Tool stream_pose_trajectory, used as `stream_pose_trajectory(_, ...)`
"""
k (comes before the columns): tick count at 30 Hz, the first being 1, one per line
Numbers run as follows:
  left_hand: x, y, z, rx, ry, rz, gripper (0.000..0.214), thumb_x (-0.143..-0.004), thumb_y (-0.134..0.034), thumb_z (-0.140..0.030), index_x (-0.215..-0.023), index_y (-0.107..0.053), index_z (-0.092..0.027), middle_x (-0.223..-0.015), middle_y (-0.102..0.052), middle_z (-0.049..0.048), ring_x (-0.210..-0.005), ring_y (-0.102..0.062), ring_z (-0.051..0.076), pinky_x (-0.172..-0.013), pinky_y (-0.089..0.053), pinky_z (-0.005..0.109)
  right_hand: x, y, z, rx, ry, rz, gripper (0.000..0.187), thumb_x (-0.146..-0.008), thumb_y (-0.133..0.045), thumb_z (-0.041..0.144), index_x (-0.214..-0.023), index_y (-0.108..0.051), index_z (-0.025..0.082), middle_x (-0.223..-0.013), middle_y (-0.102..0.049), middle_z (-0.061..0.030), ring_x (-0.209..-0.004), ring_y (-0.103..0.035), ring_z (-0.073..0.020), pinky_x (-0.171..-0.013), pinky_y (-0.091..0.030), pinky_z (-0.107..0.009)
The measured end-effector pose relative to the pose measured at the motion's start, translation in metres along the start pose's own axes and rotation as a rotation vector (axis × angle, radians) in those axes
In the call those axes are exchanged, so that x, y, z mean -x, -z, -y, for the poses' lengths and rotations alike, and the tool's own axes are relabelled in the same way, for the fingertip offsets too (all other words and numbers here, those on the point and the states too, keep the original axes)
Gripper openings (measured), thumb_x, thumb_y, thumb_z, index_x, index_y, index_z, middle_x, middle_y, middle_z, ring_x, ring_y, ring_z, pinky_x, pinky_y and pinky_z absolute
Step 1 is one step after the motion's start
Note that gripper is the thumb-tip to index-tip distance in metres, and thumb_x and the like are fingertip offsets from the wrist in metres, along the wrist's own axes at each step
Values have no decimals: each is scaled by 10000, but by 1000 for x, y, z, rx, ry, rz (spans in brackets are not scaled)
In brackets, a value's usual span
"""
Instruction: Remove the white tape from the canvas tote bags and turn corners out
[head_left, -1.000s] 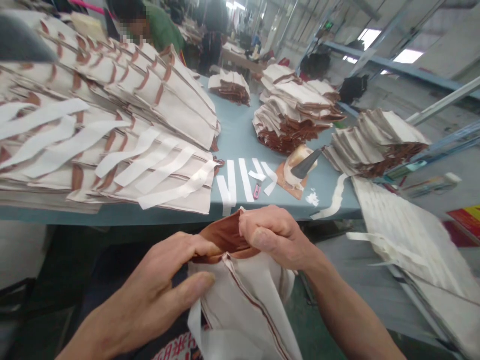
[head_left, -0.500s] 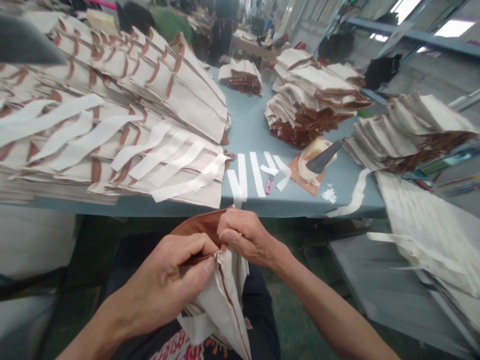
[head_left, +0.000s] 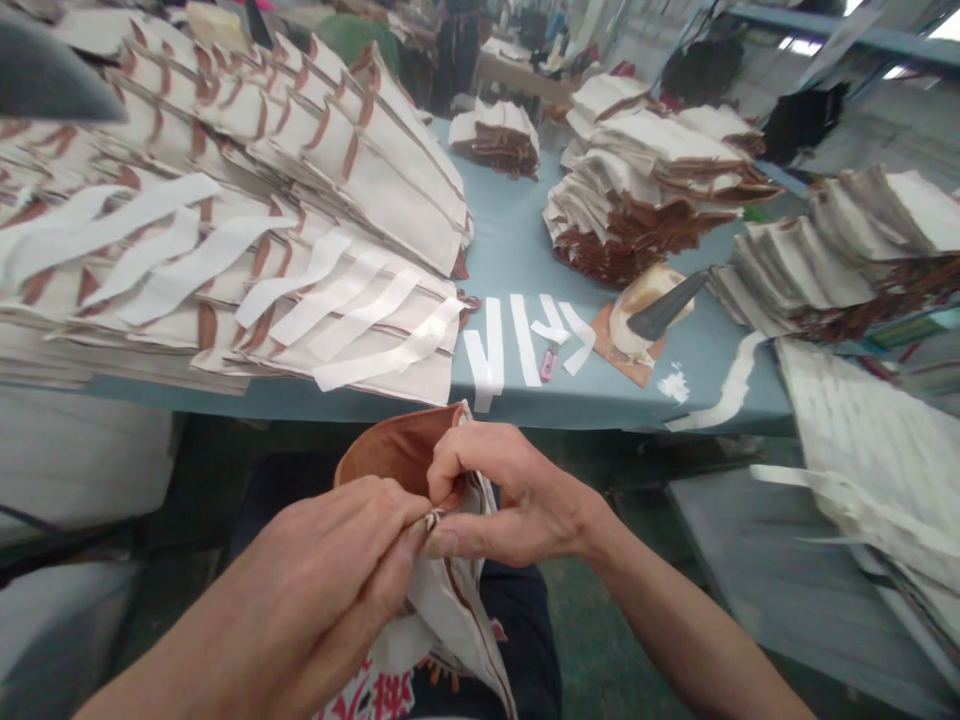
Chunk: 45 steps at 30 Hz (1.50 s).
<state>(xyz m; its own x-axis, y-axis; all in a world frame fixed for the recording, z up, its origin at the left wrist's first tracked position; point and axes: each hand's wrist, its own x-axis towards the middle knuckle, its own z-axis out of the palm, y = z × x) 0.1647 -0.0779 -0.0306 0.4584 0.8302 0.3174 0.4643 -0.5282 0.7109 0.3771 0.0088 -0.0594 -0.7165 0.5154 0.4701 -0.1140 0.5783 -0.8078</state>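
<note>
Pinching one bag [head_left: 444,595]: two hands [head_left: 315,570] [head_left: 517,490]

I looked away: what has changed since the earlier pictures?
The right hand moved toward the left hand; their fingers now meet at the rim of the cloth bag, which the left still pinches. The right's grip is unclear. The white strips stayed on the table.

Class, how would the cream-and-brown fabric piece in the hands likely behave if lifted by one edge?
The fabric piece would probably droop: its cream side falls in folds. Its brown inner side may hold some shape, since its upper edge stands curved.
</note>
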Motion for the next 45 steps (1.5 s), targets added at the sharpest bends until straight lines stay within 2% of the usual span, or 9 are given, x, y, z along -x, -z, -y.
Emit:
stream_pose_trajectory(7,8,-1,14,178,241,162,394,-1124,-366,-309,-822,-605,-225,-703,-614,-67,-592,-565,96,-573,-416,228,2,-4,3,-120,-111,53,310,-1017,-736,409,-848,-629,172,-760,-645,25,-653,-534,-93,-639,-428,-219)
stream_pose_trajectory(13,9,-4,15,385,333,121,469,-1113,-386,-387,-708,-538,-207,-626,-465,-73,-535,-435,91,-511,-339,226,-4,-2,12,-330,-326,148,316,-987,-749,414,-845,-603,171,-758,-590,37,-646,-480,-85,-590,-383,-204)
stream_pose_trajectory(19,4,-9,15,480,350,109,470,-1100,-410,-403,-688,-515,-203,-617,-391,-74,-529,-359,93,-494,-296,228,-11,4,3,-607,-514,306,421,-944,-765,528,-849,-555,177,-759,-549,48,-651,-448,-83,-601,-387,-203)
stream_pose_trajectory(27,5,-11,16,486,345,110,494,-1117,-377,-414,-684,-484,-203,-640,-413,-69,-548,-380,90,-515,-320,219,-19,8,15,-401,-671,331,234,-821,-784,259,-780,-565,185,-630,-472,103,-547,-377,-64,-485,-305,-178)
stream_pose_trajectory(32,6,-14,20,589,425,107,451,-1066,-534,-439,-684,-524,-199,-638,-414,-79,-554,-355,86,-514,-323,192,-20,7,13,-390,-698,357,184,-800,-745,193,-750,-569,180,-611,-452,114,-541,-360,-54,-484,-286,-172)
stream_pose_trajectory(36,13,-15,24,706,530,179,389,-1027,-592,-460,-747,-614,-192,-661,-449,-74,-576,-375,91,-512,-330,178,-18,9,5,-402,-684,417,286,-869,-801,371,-811,-618,158,-659,-502,91,-585,-403,-64,-527,-323,-190)
stream_pose_trajectory(40,19,-11,25,668,519,209,364,-1018,-585,-421,-754,-658,-181,-685,-510,-55,-606,-421,97,-538,-358,177,-12,9,6,-345,-546,412,331,-932,-765,460,-857,-646,160,-706,-566,62,-604,-466,-80,-555,-366,-206)
stream_pose_trajectory(42,19,-10,24,610,475,179,332,-1006,-582,-361,-741,-674,-183,-667,-547,-52,-593,-456,93,-533,-367,172,-10,7,11,-219,-445,360,251,-956,-714,389,-856,-646,170,-751,-626,35,-641,-525,-96,-602,-407,-218)
stream_pose_trajectory(45,17,-9,21,470,401,98,283,-983,-565,-257,-744,-702,-194,-622,-605,-60,-533,-509,78,-505,-378,157,-7,2,20,48,-296,247,87,-884,-696,242,-839,-645,188,-797,-690,17,-704,-578,-120,-725,-448,-257)
